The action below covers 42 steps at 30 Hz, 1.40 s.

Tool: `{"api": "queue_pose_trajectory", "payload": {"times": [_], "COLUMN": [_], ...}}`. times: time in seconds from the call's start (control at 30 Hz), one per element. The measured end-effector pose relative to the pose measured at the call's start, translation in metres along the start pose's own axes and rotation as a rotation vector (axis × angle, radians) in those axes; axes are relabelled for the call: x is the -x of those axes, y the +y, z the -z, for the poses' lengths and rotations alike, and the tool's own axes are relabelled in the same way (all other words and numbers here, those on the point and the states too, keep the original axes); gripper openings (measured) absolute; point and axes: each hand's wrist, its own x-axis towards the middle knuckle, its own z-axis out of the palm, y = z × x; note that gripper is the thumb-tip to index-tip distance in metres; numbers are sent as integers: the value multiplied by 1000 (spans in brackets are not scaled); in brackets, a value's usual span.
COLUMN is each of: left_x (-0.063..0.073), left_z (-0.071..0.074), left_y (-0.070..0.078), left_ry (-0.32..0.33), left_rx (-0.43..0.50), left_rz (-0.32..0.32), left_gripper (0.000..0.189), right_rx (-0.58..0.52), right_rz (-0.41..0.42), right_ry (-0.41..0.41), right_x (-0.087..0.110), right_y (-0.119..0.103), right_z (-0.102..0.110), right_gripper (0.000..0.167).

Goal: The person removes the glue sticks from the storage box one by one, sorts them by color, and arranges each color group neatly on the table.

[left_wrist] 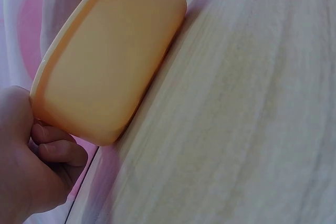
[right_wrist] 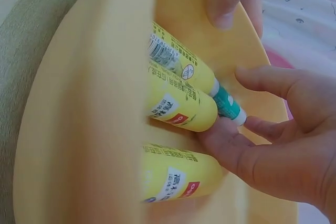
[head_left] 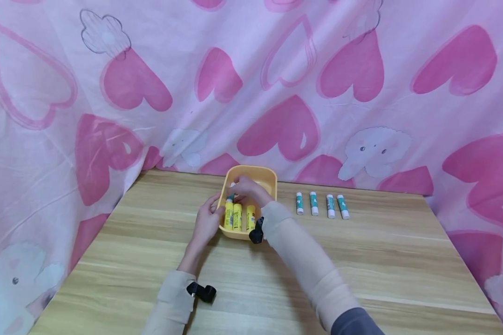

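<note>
A yellow-orange plastic bin (head_left: 257, 172) stands on the table. Its left rim is gripped by my left hand (head_left: 207, 222), thumb inside and fingers curled against the outer wall, as the left wrist view shows. Three yellow glue sticks (head_left: 237, 217) lie side by side in the near part of the bin. Reaching in from the right, my right hand (head_left: 250, 189) holds a small green-and-white glue stick (right_wrist: 228, 104) between its fingers. That stick lies at the end of the leftmost yellow one, along the bin's left side.
Several green-and-white glue sticks (head_left: 314, 204) lie in a row on the wooden table (head_left: 360, 265), right of the bin. A pink cloth with hearts (head_left: 276, 125) hangs behind the table's back edge and down both sides.
</note>
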Motion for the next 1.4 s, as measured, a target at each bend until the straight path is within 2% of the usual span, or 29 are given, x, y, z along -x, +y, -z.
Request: {"api": "queue_pose_trajectory", "payload": {"times": [0.07, 0.17, 0.23, 0.33, 0.47, 0.53, 0.7, 1.03, 1.4], "left_x": [0, 0, 0, 1, 1, 1, 3, 1, -1], "left_z": [-1, -1, 0, 2, 3, 4, 11, 12, 13], "left_y": [0, 0, 1, 2, 2, 2, 0, 0, 2], "left_ry": [-2, -7, -9, -14, -14, -11, -13, -12, -21], "left_rx": [1, -6, -9, -14, -22, -27, -28, -18, -21], "left_rz": [1, -4, -4, 5, 12, 12, 24, 34, 40], "left_gripper": [50, 50, 50, 50, 51, 52, 54, 53, 53], "right_rx": [-25, -73, -70, -30, 13, 22, 43, -19, -8], "right_rz": [-14, -6, 25, 74, 107, 115, 117, 246, 251], "right_ry": [-2, -3, -1, 15, 71, 93, 118, 141, 202], "right_x": [-2, -3, -2, -2, -1, 0, 6, 21, 50], "right_y": [2, 3, 1, -1, -2, -3, -6, -11, -9], "right_z": [0, -1, -2, -4, -2, 1, 10, 47, 85], "right_gripper": [48, 32, 17, 11, 30, 49, 68, 61, 65]}}
